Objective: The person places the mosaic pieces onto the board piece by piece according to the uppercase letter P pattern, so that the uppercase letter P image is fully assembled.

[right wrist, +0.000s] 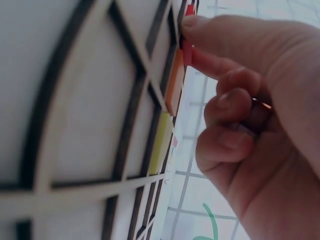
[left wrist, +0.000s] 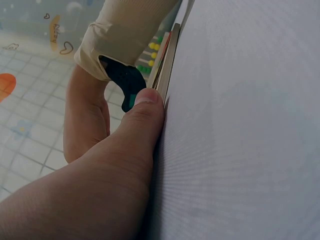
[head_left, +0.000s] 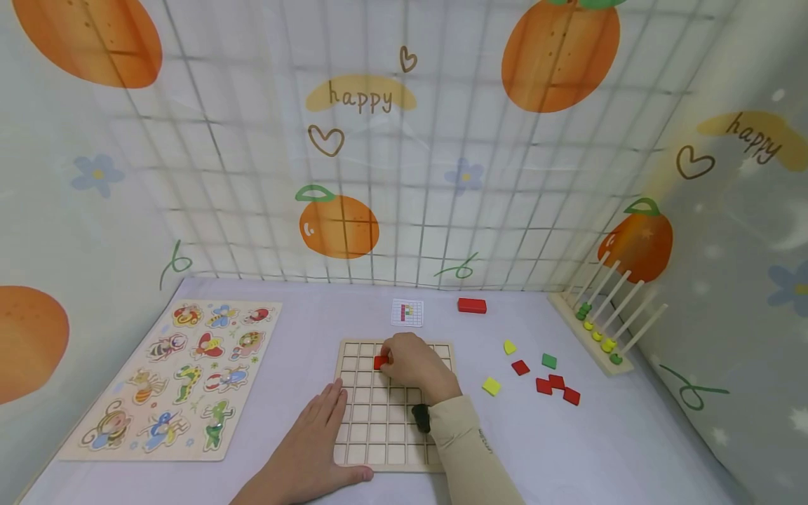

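The right hand [head_left: 413,361] pinches a red tile [head_left: 380,362] at the board [head_left: 379,435]; the left hand [head_left: 309,445] touches the board's left edge. Beyond lie a card [head_left: 407,313] and red block [head_left: 472,306].

Grid board [head_left: 362,433]: 1. Held red tile [head_left: 380,362]: 1. Loose, right of board: red pieces [head_left: 520,367] 4, yellow pieces [head_left: 491,386] 2, green piece [head_left: 549,361] 1.

Puzzle brd [head_left: 183,453] L of grid brd [head_left: 396,435]

Low tiles [head_left: 556,382] interrupt free room between grid board [head_left: 379,433] and pegs [head_left: 631,297]
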Tool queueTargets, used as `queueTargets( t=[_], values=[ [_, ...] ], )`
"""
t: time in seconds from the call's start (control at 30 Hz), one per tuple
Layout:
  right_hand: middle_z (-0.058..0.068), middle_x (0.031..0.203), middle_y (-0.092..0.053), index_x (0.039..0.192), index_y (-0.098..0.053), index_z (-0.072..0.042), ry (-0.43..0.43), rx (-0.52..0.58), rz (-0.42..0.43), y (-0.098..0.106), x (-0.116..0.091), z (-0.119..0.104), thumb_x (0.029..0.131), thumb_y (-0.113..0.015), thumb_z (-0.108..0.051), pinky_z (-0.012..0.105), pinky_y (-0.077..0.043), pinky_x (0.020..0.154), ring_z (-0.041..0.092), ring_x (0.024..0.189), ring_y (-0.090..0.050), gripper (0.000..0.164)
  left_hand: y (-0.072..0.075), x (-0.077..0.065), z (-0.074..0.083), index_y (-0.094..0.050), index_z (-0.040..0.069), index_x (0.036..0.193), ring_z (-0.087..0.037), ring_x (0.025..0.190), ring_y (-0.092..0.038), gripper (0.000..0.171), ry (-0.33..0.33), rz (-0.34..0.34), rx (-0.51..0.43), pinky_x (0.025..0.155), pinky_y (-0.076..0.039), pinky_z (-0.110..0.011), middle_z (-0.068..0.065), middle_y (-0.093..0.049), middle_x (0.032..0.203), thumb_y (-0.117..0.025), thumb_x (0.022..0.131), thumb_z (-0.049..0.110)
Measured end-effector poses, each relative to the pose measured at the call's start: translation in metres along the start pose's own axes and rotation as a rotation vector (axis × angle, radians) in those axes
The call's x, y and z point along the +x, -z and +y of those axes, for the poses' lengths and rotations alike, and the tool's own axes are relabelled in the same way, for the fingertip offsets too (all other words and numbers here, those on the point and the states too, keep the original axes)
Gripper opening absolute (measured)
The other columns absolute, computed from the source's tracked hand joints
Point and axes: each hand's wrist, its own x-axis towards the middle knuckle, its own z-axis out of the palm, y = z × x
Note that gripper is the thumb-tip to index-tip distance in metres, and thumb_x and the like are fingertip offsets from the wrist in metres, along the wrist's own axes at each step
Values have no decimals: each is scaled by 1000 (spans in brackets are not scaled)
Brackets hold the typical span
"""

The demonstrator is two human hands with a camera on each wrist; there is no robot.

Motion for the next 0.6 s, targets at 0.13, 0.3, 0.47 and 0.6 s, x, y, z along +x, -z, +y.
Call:
queueTargets(
  t=[0.13, 0.3, 0.47, 0.6],
  values=[
    [-3, 88, -71, 106, -78, -10, -13, 10, 3, -1, 0, -1, 91, -76, -19, 25, -51, 73, 11, 78, -56, 18, 0, 0, 0, -27, 0, 160, -35, 158, -21, 136, 1, -2, -1, 126, -26, -53, -17, -18, 171, -50, 69, 98],
    [-3, 87, -71, 105, -79, -11, -30, 23, 8, -2, 0, -3, 91, -76, -18, 25, -50, 71, 11, 77, -56, 16, 0, 0, 0, -27, 0, 160, -35, 158, -21, 135, -5, 9, -10, 126, -26, -53, -17, -18, 171, -52, 69, 97],
    [-3, 88, -73, 105, -79, -11, -47, 32, 16, -2, -1, -6, 91, -75, -17, 26, -51, 72, 12, 79, -57, 16, 0, -1, 0, -28, -1, 160, -36, 157, -22, 135, -11, 18, -8, 126, -26, -53, -18, -18, 170, -52, 70, 96],
    [-2, 93, -75, 105, -80, -11, -41, 32, 25, -2, -2, -7, 91, -75, -16, 26, -53, 75, 11, 82, -59, 16, 0, -1, 0, -28, -1, 160, -35, 157, -22, 135, -15, 22, -2, 126, -27, -53, -18, -18, 170, -52, 70, 96]
  ],
)
